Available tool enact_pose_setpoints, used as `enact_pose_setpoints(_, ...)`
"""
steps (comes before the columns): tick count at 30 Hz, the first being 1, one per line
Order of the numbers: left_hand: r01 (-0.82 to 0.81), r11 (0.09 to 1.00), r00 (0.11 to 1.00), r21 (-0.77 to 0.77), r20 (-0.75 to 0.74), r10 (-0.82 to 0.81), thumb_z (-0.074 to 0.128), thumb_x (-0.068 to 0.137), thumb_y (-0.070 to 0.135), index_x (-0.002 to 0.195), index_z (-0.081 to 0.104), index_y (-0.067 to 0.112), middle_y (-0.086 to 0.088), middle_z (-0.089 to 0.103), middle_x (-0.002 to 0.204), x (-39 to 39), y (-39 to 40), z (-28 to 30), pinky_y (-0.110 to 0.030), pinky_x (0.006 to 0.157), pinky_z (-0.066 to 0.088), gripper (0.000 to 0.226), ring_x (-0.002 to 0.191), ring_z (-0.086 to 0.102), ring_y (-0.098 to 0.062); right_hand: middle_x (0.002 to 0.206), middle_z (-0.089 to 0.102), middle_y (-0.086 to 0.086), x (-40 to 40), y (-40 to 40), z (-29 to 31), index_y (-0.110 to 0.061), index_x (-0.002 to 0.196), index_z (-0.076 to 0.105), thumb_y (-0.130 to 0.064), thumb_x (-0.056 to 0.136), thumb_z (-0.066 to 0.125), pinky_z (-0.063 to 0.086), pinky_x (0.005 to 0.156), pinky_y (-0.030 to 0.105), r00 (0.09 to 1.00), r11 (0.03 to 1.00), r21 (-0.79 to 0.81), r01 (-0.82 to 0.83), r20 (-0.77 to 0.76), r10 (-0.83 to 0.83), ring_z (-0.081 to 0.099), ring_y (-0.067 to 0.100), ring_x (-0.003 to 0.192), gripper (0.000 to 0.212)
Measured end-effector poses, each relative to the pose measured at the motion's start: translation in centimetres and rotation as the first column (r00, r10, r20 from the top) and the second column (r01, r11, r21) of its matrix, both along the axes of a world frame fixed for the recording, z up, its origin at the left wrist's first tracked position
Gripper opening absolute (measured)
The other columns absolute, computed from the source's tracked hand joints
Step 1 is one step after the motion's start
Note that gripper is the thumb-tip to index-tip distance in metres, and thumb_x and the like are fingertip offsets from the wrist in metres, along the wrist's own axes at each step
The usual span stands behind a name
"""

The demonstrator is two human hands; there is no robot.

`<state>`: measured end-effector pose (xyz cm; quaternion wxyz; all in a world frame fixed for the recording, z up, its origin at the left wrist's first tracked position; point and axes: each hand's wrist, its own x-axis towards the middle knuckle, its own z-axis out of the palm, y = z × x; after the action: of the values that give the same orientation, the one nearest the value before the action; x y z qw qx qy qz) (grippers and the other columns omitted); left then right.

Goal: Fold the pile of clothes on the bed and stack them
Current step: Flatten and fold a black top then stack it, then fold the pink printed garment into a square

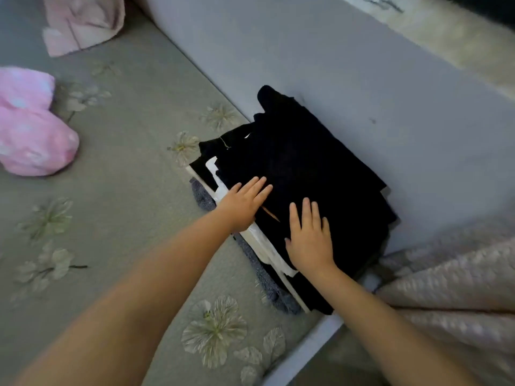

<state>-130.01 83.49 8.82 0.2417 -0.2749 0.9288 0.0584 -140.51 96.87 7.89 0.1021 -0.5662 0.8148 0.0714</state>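
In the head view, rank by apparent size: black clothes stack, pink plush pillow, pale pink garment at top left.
1. black clothes stack
2. pink plush pillow, cut by the frame edge
3. pale pink garment, farther away and cropped, so unsure

No legible text, label, brand, number or sign in the head view. A dark scribble-like mark point(383, 2) on the pale surface at the top edge is too blurred to read. A small light patch point(247, 135) on the black folded garment point(301, 162) shows no readable characters.

Stack of folded clothes point(301, 174) abuts grey bed wall point(348, 87); quilted blanket point(451, 277) crowds its right. Floral bedsheet point(133, 168) open leftward; pink plush point(30, 135) well apart.
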Motion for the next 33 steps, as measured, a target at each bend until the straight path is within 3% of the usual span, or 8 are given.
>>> enact_pose_setpoints(2,-0.048,0.999,0.997,-0.01,-0.069,0.048,0.037,0.097,0.011,0.147,-0.01,0.017,-0.006,-0.013,0.155,0.8,0.4,-0.1,-0.037,0.116,0.003,0.069,0.143,-0.011,-0.02,0.135,0.043,0.03,0.1,-0.2,0.3,0.0,0.133,0.045,-0.032,0.062,0.082,0.045,0.091,0.053,0.999,0.998,-0.06,0.011,-0.05,-0.014,0.045,0.043,0.124,0.086)
enact_pose_setpoints(5,-0.116,0.993,0.988,-0.015,-0.106,0.114,0.036,0.097,0.009,0.148,-0.004,0.019,-0.005,-0.007,0.156,3.3,1.3,0.8,-0.038,0.116,0.004,0.065,0.144,-0.007,-0.02,0.143,0.033,0.028,1.1,-0.3,1.2,-0.001,0.141,0.031,-0.032,0.075,0.072,0.035,0.101,0.053,0.995,0.994,-0.105,-0.007,-0.095,-0.003,0.034,0.041,0.132,0.084)
enact_pose_setpoints(7,-0.192,0.981,0.973,-0.005,-0.129,0.19,0.035,0.098,0.011,0.148,0.003,0.017,-0.006,-0.002,0.156,6.5,2.2,2.3,-0.037,0.115,0.006,0.06,0.144,-0.003,-0.021,0.125,0.054,0.029,3.1,-0.6,2.7,0.004,0.127,0.051,-0.025,0.057,0.084,0.046,0.087,0.057,0.993,0.981,-0.187,-0.049,-0.114,0.027,0.054,0.043,0.114,0.083)
enact_pose_setpoints(13,-0.55,0.825,0.833,-0.127,-0.15,0.532,0.029,0.099,0.018,0.147,0.016,0.015,-0.007,0.008,0.156,23.3,7.1,8.3,-0.035,0.114,0.008,0.049,0.143,0.007,-0.021,0.11,0.065,0.022,17.3,-2.2,7.0,0.0,0.109,0.066,-0.019,0.042,0.087,0.052,0.074,0.052,0.907,0.834,-0.364,-0.414,-0.088,0.412,0.064,0.039,0.098,0.074)
enact_pose_setpoints(18,-0.78,0.575,0.623,-0.246,-0.22,0.751,0.031,0.099,0.021,0.147,0.017,0.021,-0.005,0.009,0.156,40.8,16.3,14.0,-0.035,0.115,0.009,0.05,0.143,0.007,-0.02,0.102,0.069,0.018,34.6,0.8,12.2,-0.006,0.101,0.071,-0.025,0.06,0.058,0.054,0.069,0.048,0.681,0.578,-0.431,-0.693,-0.128,0.721,0.067,0.035,0.092,0.047)
enact_pose_setpoints(21,-0.865,0.41,0.487,-0.29,-0.28,0.828,0.032,0.099,0.025,0.147,0.017,0.02,-0.005,0.01,0.156,50.5,24.3,17.2,-0.035,0.114,0.01,0.051,0.143,0.007,-0.02,0.099,0.07,0.016,45.2,5.6,14.9,-0.008,0.098,0.072,-0.03,0.065,0.035,0.055,0.069,0.045,0.541,0.423,-0.461,-0.78,-0.156,0.827,0.068,0.033,0.09,0.055)
enact_pose_setpoints(27,-0.936,0.086,0.212,-0.342,-0.351,0.912,0.034,0.098,0.03,0.146,0.018,0.015,-0.006,0.013,0.155,67.2,41.7,19.8,-0.033,0.113,0.014,0.053,0.142,0.011,-0.021,0.097,0.07,0.017,65.5,17.5,17.7,-0.006,0.096,0.072,-0.03,0.052,0.082,0.055,0.069,0.045,0.272,0.143,-0.472,-0.87,-0.219,0.937,0.068,0.033,0.089,0.052)
enact_pose_setpoints(33,-0.937,-0.216,-0.126,-0.273,-0.315,0.941,0.032,0.099,0.03,0.146,0.014,0.013,-0.008,0.012,0.154,79.6,55.7,18.6,-0.036,0.113,0.014,0.054,0.142,0.009,-0.022,0.097,0.071,0.014,82.0,29.6,17.3,-0.007,0.092,0.072,-0.031,0.06,0.071,0.055,0.067,0.04,-0.031,-0.094,-0.469,-0.878,-0.14,0.99,0.069,0.03,0.088,0.04)
